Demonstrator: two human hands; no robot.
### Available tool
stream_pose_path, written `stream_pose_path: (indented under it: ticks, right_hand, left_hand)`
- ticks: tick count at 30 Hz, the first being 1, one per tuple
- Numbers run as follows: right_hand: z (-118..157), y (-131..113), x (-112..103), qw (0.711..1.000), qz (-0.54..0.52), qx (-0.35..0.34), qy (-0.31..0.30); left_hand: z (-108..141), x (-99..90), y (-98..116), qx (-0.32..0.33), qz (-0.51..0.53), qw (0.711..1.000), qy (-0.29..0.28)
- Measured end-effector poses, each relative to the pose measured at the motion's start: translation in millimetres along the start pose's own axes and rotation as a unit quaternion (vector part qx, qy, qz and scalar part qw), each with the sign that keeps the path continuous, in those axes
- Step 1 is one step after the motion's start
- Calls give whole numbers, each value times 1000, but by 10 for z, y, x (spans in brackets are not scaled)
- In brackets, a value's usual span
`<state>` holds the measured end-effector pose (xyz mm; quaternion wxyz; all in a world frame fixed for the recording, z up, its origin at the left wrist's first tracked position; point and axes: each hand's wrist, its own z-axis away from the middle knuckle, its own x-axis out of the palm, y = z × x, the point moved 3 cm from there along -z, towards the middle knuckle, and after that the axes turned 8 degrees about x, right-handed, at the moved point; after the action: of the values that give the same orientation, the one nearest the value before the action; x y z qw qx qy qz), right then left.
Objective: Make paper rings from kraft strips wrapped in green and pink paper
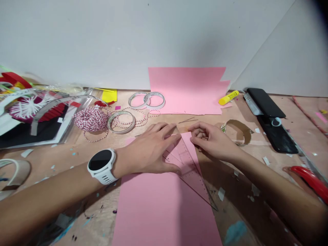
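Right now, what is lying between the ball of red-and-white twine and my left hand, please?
A narrow roll of tape lies between the ball of twine and your left hand, as the head view shows.

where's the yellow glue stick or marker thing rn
In the head view, the yellow tube lies on the table's far right side, by the right edge of the upright pink sheet, left of the black phone.

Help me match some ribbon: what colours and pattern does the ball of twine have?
The ball of twine is twisted red and white, best seen in the head view.
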<state>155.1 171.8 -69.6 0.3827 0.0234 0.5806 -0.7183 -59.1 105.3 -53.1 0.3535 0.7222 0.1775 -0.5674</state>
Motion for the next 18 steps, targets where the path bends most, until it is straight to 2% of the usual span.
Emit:
stream_pose_path:
  ticks: [18]
  right_hand:
    - [3, -4, 3, 1000, -2, -1, 4]
  left_hand:
    - [-8, 26, -11, -8, 15, 1000, 4]
